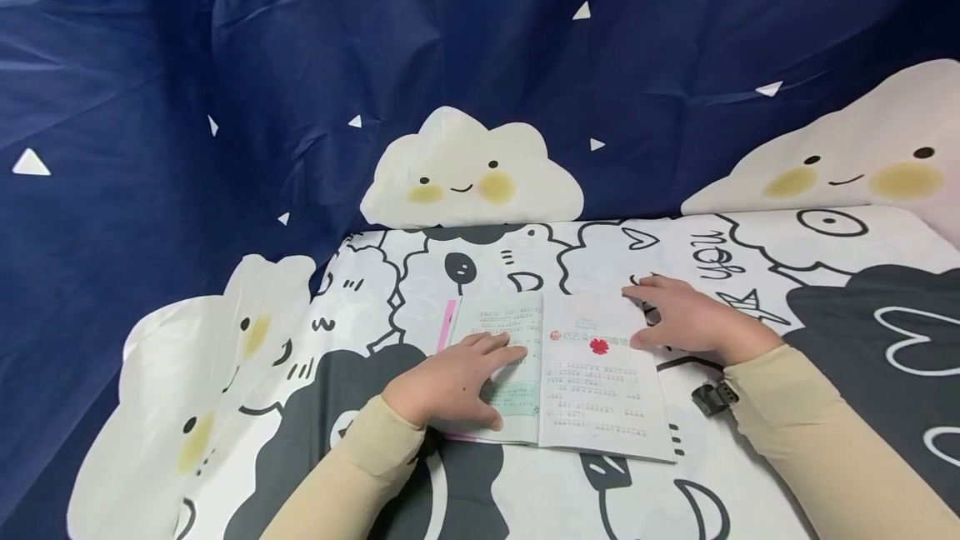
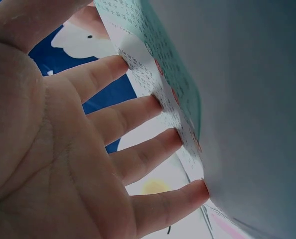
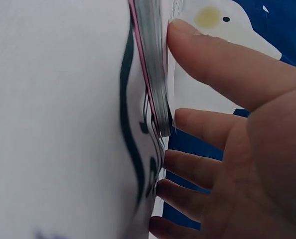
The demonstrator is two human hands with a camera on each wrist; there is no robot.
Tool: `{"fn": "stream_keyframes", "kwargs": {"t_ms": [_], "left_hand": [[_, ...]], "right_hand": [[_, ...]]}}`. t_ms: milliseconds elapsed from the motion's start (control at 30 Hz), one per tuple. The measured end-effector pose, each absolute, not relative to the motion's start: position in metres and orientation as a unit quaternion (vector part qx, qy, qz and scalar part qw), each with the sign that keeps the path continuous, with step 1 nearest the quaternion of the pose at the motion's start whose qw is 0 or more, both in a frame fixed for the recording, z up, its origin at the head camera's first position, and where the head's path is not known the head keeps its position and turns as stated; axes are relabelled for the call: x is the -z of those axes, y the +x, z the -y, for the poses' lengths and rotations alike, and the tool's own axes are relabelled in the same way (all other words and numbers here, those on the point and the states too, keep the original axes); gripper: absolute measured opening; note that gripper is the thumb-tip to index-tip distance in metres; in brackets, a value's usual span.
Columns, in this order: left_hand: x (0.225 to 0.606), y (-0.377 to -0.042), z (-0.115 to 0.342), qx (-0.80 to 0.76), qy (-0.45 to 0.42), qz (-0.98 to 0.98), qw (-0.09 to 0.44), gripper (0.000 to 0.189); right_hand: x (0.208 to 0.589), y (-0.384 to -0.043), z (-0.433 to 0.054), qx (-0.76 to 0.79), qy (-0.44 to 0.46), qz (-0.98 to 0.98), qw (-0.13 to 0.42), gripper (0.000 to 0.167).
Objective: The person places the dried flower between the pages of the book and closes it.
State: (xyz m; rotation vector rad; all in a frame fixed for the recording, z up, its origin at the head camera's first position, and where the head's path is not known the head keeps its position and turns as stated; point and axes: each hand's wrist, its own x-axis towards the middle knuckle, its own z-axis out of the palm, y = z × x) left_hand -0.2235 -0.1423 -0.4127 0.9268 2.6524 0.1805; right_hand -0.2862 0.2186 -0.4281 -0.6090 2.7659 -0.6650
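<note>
An open book (image 1: 600,407) with printed pages lies on the patterned cloth, a red flower-like mark (image 1: 599,346) on its right page. Across the left page rests my left hand (image 1: 457,382), fingers spread; the left wrist view shows its fingertips (image 2: 150,103) touching the printed paper. My right hand (image 1: 690,319) is at the book's upper right edge. In the right wrist view its thumb (image 3: 208,55) touches the page side near the thick page edges (image 3: 155,74), while the other fingers (image 3: 198,167) reach past the book to the cloth. No object is pinched by either hand.
The cloth (image 1: 525,490) carries black-and-white cartoon drawings. Behind it hangs dark blue fabric (image 1: 300,40) with white triangles. Cloud-shaped cushions or prints stand at the back (image 1: 472,182), the left (image 1: 195,390) and the right (image 1: 847,157). A small black device (image 1: 714,397) sits at my right wrist.
</note>
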Motion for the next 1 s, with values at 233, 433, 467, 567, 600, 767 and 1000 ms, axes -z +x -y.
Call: {"fn": "stream_keyframes", "kwargs": {"t_ms": [233,433,467,567,600,767,1000], "left_hand": [[0.4148,-0.2238,0.1443,-0.06,0.327,-0.929,0.164,0.097],[0.4159,-0.2234,0.1427,-0.065,0.327,-0.929,0.159,0.098],[0.4157,-0.2233,0.1424,-0.066,0.326,-0.929,0.159,0.098],[0.4149,-0.2237,0.142,-0.065,0.327,-0.93,0.158,0.098],[0.4146,-0.2237,0.1419,-0.064,0.327,-0.93,0.157,0.098],[0.4141,-0.2225,0.1416,-0.061,0.327,-0.929,0.16,0.097],[0.4175,-0.2222,0.1416,-0.063,0.326,-0.93,0.154,0.097]], "right_hand": [[0.4325,-0.286,-0.2145,0.248,-0.203,-0.942,0.103,0.071],[0.4313,-0.287,-0.2155,0.229,-0.199,-0.95,0.081,0.062],[0.4308,-0.2874,-0.2157,0.225,-0.2,-0.95,0.081,0.062],[0.4301,-0.2881,-0.2161,0.219,-0.202,-0.951,0.083,0.062],[0.4302,-0.2881,-0.2162,0.221,-0.201,-0.951,0.083,0.061],[0.4316,-0.2871,-0.2163,0.243,-0.186,-0.948,0.084,0.055],[0.4315,-0.286,-0.2143,0.246,-0.173,-0.95,0.082,0.042]]}}
